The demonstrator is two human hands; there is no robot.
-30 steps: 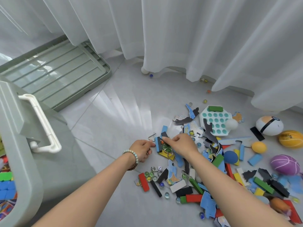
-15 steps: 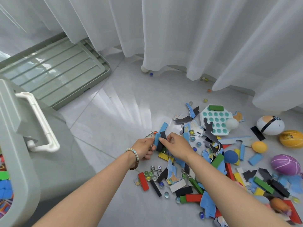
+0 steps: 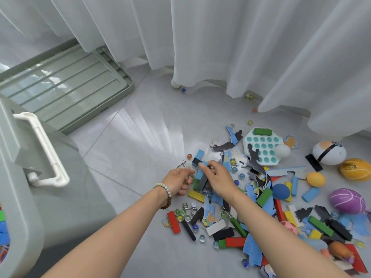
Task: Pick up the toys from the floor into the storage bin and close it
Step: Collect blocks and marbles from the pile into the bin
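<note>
Toys in bright, jumbled heap.

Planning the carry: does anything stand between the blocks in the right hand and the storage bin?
Only the left hand, beside the blocks; beyond it bare floor reaches the storage bin, its lid off.

A room in a home: sheer white curtains hang to a glossy grey tiled floor, toys lie scattered at the right, and a green storage bin stands near left, its lid beyond it.
</note>
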